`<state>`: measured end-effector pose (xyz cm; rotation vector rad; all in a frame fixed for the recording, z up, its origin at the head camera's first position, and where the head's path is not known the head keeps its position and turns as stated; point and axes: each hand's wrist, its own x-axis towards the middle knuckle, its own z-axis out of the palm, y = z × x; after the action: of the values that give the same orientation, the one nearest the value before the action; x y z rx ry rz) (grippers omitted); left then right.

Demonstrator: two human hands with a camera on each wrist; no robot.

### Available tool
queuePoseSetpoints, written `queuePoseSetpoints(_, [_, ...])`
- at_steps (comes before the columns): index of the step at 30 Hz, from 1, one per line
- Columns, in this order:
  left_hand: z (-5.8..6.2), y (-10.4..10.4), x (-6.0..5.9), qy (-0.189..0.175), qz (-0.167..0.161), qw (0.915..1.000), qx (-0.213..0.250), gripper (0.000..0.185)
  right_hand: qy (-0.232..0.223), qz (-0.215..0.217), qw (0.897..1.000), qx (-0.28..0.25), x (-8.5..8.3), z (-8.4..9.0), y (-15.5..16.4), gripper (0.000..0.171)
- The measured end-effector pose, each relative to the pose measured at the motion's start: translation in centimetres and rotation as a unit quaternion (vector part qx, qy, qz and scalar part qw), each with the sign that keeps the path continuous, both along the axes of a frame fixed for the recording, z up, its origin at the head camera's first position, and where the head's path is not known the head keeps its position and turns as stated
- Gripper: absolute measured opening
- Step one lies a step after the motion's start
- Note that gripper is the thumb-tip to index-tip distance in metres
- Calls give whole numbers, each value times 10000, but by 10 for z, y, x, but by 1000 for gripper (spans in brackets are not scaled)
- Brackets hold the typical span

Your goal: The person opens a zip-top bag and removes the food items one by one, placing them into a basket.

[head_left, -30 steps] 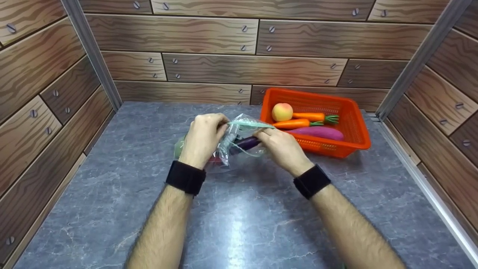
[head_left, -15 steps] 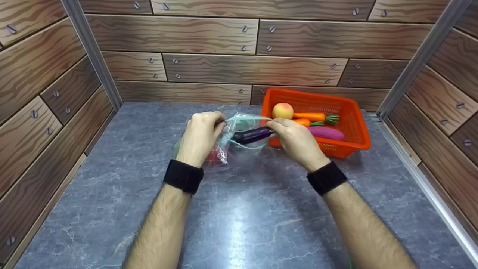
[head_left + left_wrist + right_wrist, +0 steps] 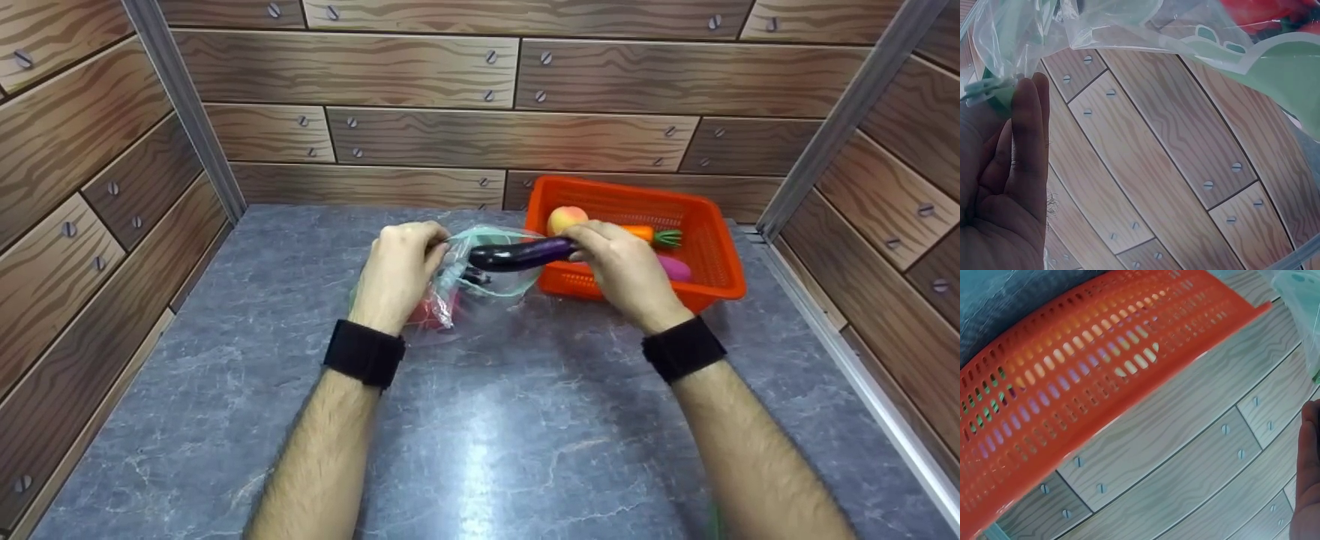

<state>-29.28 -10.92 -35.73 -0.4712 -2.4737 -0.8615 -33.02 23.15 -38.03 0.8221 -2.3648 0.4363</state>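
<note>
My left hand [image 3: 400, 271] pinches the green-edged mouth of a clear plastic bag [image 3: 448, 277], which gapes toward the right. In the left wrist view the bag [image 3: 1145, 34] shows a pale green print, with something red [image 3: 1264, 12] behind the film. My right hand [image 3: 626, 274] grips a dark purple eggplant [image 3: 514, 256] by one end. Its other, rounded end overlaps the bag's mouth. Below it a second dark, shiny thing [image 3: 477, 277] shows inside the bag. Only part of my right hand [image 3: 1310, 478] appears in the right wrist view.
An orange perforated basket [image 3: 709, 206] stands at the back right, just beyond my right hand. A peach [image 3: 566, 218], a carrot [image 3: 641, 232] and a pinkish-purple long vegetable [image 3: 675, 268] lie in it, partly hidden by the hand. Wood-patterned walls [image 3: 420, 71] enclose the grey marbled table [image 3: 247, 337].
My right hand has moved right and slightly up, drawing the eggplant mostly out of the bag toward the basket. The bag's mouth has widened. My left hand has shifted only slightly left.
</note>
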Motion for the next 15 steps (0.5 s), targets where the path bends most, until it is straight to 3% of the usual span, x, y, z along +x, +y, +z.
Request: queuePoseSetpoints(15, [-1,-3,1,34,92,9999,-37,10,-181,-282,9977,-587,-7,11,35,29])
